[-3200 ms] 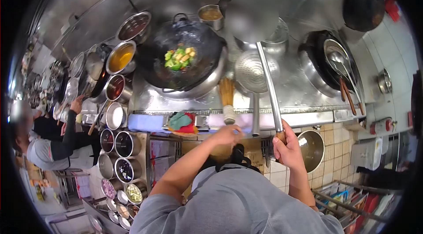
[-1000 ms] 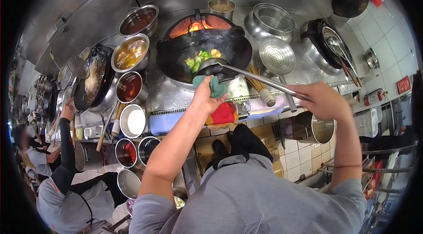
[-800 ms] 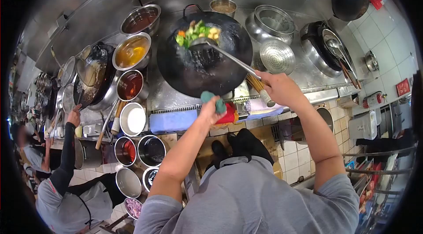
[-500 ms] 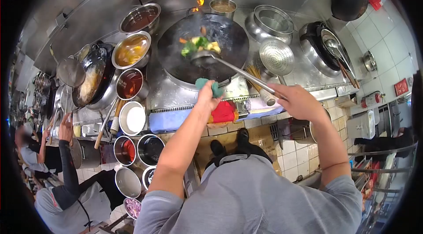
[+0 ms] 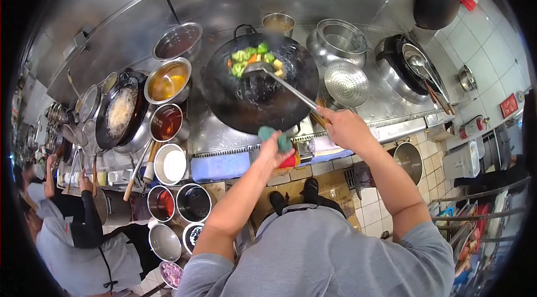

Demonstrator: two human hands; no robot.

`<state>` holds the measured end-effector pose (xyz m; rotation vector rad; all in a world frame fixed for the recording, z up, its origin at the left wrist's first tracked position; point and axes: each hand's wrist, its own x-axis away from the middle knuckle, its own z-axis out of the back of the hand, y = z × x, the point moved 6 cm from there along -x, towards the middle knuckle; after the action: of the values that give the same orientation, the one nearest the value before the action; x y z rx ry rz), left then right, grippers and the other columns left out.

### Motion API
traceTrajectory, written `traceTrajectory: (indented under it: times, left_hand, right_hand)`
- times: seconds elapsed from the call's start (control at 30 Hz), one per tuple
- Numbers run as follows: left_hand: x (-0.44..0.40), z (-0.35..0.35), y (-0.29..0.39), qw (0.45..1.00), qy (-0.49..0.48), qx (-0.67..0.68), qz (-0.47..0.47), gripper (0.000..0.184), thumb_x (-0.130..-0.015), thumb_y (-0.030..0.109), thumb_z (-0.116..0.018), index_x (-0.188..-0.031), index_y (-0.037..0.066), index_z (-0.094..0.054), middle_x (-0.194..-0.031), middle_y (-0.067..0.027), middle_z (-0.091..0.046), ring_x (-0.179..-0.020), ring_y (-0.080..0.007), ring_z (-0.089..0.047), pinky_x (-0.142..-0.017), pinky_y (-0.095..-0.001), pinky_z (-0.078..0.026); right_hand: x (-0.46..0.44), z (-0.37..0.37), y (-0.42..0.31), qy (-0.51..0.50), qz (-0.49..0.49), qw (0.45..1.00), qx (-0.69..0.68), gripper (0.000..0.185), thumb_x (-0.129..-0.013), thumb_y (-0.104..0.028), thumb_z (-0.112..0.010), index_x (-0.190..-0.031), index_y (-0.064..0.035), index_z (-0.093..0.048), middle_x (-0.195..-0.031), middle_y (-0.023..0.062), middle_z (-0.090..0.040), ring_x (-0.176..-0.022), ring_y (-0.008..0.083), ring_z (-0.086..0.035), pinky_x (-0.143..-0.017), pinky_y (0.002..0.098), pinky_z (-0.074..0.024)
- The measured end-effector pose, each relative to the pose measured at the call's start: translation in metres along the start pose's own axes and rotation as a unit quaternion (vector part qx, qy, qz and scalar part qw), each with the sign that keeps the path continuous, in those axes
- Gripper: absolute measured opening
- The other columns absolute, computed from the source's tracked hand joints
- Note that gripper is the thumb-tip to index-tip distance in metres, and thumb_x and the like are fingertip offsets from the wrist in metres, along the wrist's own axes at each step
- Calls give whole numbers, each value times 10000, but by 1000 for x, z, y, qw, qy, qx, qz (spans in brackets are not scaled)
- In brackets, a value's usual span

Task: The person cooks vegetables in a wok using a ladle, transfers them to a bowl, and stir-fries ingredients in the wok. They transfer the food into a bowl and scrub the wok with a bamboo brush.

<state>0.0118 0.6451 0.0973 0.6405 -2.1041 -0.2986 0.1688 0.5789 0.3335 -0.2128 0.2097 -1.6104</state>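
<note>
My left hand (image 5: pixel 272 152) is closed on a green cloth (image 5: pixel 275 138) at the near handle of a large black wok (image 5: pixel 235 109). The cloth hides most of that handle. My right hand (image 5: pixel 349 129) grips the handle of a long metal ladle (image 5: pixel 292 89), which reaches into the wok from the right. Its bowl lies against chopped vegetables (image 5: pixel 241 61), green, orange and pale yellow pieces gathered at the far side of the wok. The rest of the wok's inside is dark and glossy.
Left of the wok stand a bowl of yellow liquid (image 5: pixel 168 80) and a pot of red sauce (image 5: pixel 166 122). To the right are a perforated strainer (image 5: pixel 346 84) and a steel pot (image 5: pixel 338 39). A co-worker (image 5: pixel 84 246) is beside another wok (image 5: pixel 117 115) at far left.
The wok has tipped toward me, its far rim raised. Vegetables that were in the air now lie in it. Flames at the back are gone. My left hand is lower, my right hand further left.
</note>
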Motion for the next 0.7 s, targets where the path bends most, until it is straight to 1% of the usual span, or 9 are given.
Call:
traceTrajectory:
  times: [0.03, 0.1, 0.17, 0.3, 0.33, 0.5, 0.57, 0.63, 0.7]
  left_hand:
    - [13, 6, -14, 999, 47, -9, -1, 243, -860, 267, -554, -1042, 117, -492, -913, -59, -537, -826, -220, -554, -696, -454, -535]
    - [41, 5, -32, 999, 24, 0, 22, 137, -862, 181, -519, -979, 110, -515, -850, -54, -549, -756, -211, -561, -665, -440, -540]
    - [51, -17, -19, 997, -33, 72, 8, 109, -859, 163, -523, -954, 111, -520, -864, -57, -555, -769, -207, -561, -671, -437, -535]
    - [5, -31, 47, 992, 17, 111, -60, 130, -867, 218, -543, -957, 126, -527, -879, -41, -567, -841, -207, -552, -762, -437, -510]
    - [9, -32, 46, 993, 21, 108, -49, 130, -870, 235, -537, -951, 134, -529, -884, -37, -570, -847, -204, -550, -744, -432, -509]
    - [101, -49, 26, 998, -18, 58, -4, 158, -879, 329, -515, -909, 178, -553, -863, -2, -586, -800, -171, -565, -644, -372, -488]
    - [71, -56, 48, 997, -10, 70, -5, 126, -869, 286, -526, -878, 160, -521, -760, -25, -562, -724, -189, -557, -656, -377, -488]
    - [42, -45, 52, 999, 13, 43, -25, 138, -868, 300, -529, -876, 163, -517, -765, -35, -559, -728, -188, -556, -641, -368, -488]
    - [5, -17, 37, 999, -6, -10, -31, 189, -868, 328, -534, -969, 168, -536, -884, -18, -593, -787, -183, -570, -646, -375, -512]
  right_hand:
    - [2, 1, -3, 40, 3, 999, 15, 403, -830, -133, -531, -1233, -160, -520, -775, 169, -622, -763, 345, -616, -680, 455, -480]
    - [10, 11, -5, 42, 3, 999, 17, 406, -832, -136, -534, -1236, -153, -503, -771, 176, -622, -753, 350, -615, -681, 454, -480]
    - [22, 19, -4, 19, 2, 998, -64, 396, -829, -127, -538, -1223, -138, -500, -776, 183, -620, -754, 359, -610, -683, 456, -479]
    - [50, 44, 3, -35, 10, 996, -82, 378, -817, -134, -555, -1194, -134, -528, -837, 148, -638, -799, 361, -604, -710, 448, -477]
    - [60, 62, 5, -28, 10, 997, -77, 378, -817, -134, -555, -1194, -134, -528, -837, 148, -638, -799, 361, -604, -710, 448, -477]
    - [96, 103, 18, -154, 6, 985, -74, 387, -808, -136, -571, -1194, -130, -547, -868, 105, -656, -808, 339, -619, -729, 401, -496]
    - [81, 89, 18, -107, 17, 992, -66, 382, -797, -144, -572, -1179, -148, -567, -885, 107, -657, -807, 334, -622, -732, 405, -498]
    - [40, 46, 18, -44, 33, 998, -38, 373, -801, -144, -562, -1173, -159, -573, -891, 128, -653, -822, 337, -618, -733, 427, -492]
    - [12, 8, 18, -10, 27, 999, -14, 361, -813, -148, -550, -1173, -167, -568, -883, 154, -645, -835, 347, -611, -731, 450, -483]
